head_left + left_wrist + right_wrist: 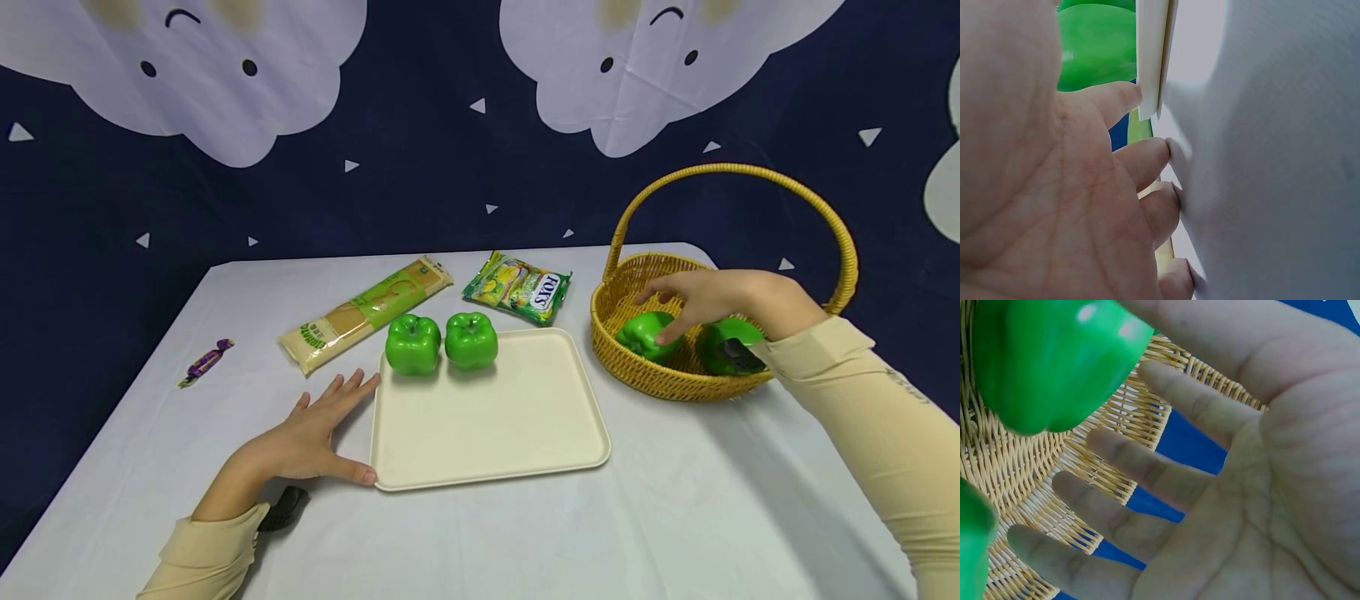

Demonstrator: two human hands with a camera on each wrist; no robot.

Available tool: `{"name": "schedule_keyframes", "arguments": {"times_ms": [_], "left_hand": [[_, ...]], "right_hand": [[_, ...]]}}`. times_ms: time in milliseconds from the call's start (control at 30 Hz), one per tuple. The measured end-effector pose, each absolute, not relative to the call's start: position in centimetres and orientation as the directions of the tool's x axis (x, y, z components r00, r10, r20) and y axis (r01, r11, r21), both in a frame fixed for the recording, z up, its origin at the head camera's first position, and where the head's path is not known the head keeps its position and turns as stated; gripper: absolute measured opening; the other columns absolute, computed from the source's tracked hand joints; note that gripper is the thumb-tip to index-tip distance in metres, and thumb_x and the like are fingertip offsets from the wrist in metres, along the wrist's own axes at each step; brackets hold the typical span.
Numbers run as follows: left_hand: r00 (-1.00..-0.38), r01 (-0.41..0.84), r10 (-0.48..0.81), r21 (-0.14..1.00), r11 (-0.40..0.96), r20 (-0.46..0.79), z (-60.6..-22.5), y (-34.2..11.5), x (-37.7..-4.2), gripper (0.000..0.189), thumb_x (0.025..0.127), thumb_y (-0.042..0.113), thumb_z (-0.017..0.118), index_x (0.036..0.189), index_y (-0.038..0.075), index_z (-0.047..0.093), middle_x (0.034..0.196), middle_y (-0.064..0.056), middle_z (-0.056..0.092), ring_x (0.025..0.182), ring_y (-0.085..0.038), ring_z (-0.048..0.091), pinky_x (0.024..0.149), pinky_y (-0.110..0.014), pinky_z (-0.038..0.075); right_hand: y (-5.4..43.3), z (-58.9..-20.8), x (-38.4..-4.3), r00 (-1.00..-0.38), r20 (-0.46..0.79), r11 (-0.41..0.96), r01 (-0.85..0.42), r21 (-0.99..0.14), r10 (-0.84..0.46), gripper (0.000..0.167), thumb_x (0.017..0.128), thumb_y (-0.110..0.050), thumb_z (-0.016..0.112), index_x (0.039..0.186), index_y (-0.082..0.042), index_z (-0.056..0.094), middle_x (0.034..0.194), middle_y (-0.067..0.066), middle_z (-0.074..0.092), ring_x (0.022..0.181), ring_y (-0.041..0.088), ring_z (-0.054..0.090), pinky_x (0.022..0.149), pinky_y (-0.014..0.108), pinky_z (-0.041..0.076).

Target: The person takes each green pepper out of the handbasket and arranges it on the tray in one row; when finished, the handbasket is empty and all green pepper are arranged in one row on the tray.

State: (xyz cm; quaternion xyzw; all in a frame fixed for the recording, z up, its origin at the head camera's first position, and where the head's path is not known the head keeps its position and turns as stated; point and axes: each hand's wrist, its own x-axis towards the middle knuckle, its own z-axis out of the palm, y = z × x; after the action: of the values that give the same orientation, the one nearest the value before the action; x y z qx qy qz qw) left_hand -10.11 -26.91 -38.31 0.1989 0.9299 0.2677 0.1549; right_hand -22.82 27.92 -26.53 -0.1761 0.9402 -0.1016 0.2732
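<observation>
My left hand (pixel 311 437) is spread beside the cream tray (pixel 495 425), its thumb and index fingertips at the tray's left edge. In the left wrist view the other fingertips rest on the white cloth. Two green bell peppers (pixel 413 344) (pixel 471 341) stand side by side at the tray's back left. My right hand (pixel 697 302) reaches into the wicker basket (pixel 652 385) over a green pepper (pixel 1060 362), with fingers extended and parted around it, not gripping. A second green pepper (pixel 723 343) lies in the basket, partly hidden under my wrist.
A long noodle packet (pixel 367 312) lies behind the tray, with a green and yellow Fox's candy bag (pixel 519 287) to its right. At far left is a purple wrapped candy (pixel 206 362). The basket's tall handle (pixel 738 169) arches above my right hand.
</observation>
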Motion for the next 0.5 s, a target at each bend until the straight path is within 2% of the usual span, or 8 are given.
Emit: {"name": "schedule_keyframes", "arguments": {"times_ms": [100, 200, 367, 500], "left_hand": [[-0.872, 0.287, 0.453, 0.558, 0.778, -0.183, -38.33, -26.92, -10.13, 0.134, 0.069, 0.059, 0.096, 0.173, 0.019, 0.021, 0.178, -0.027, 0.014, 0.163, -0.058, 0.005, 0.120, -0.088, -0.001], [-0.872, 0.286, 0.453, 0.560, 0.777, -0.184, -38.30, -26.92, -10.13, 0.134, 0.069, 0.059, 0.096, 0.173, 0.019, 0.021, 0.178, -0.027, 0.014, 0.163, -0.058, 0.005, 0.120, -0.088, -0.001], [-0.872, 0.283, 0.452, 0.560, 0.778, -0.187, -38.27, -26.90, -10.12, 0.135, 0.069, 0.059, 0.096, 0.173, 0.019, 0.021, 0.178, -0.027, 0.013, 0.164, -0.058, 0.005, 0.120, -0.088, -0.002], [-0.872, 0.285, 0.452, 0.557, 0.780, -0.187, -38.33, -26.90, -10.14, 0.135, 0.070, 0.059, 0.096, 0.173, 0.019, 0.020, 0.178, -0.027, 0.014, 0.163, -0.058, 0.005, 0.120, -0.088, -0.001]], "right_hand": [[27.87, -26.58, -22.66, -0.774, -0.494, 0.910, -0.260, -0.322, -0.396, 0.090, 0.087, -0.023, 0.091, 0.162, -0.008, 0.044, 0.162, 0.038, 0.039, 0.145, 0.060, 0.043, 0.108, 0.068, 0.053], [27.79, -26.73, -22.56, -0.756, -0.523, 0.908, -0.230, -0.349, -0.393, 0.096, 0.084, -0.013, 0.091, 0.166, -0.012, 0.040, 0.167, 0.034, 0.035, 0.140, 0.050, 0.051, 0.105, 0.057, 0.057], [27.67, -27.10, -22.58, -0.748, -0.526, 0.902, -0.236, -0.361, -0.406, 0.099, 0.079, -0.006, 0.090, 0.165, -0.015, 0.042, 0.167, 0.030, 0.038, 0.124, 0.035, 0.054, 0.089, 0.039, 0.058], [27.51, -27.45, -22.66, -0.741, -0.516, 0.890, -0.257, -0.376, -0.431, 0.097, 0.078, 0.000, 0.088, 0.163, -0.014, 0.045, 0.162, 0.028, 0.043, 0.115, 0.031, 0.055, 0.080, 0.036, 0.056]]}}
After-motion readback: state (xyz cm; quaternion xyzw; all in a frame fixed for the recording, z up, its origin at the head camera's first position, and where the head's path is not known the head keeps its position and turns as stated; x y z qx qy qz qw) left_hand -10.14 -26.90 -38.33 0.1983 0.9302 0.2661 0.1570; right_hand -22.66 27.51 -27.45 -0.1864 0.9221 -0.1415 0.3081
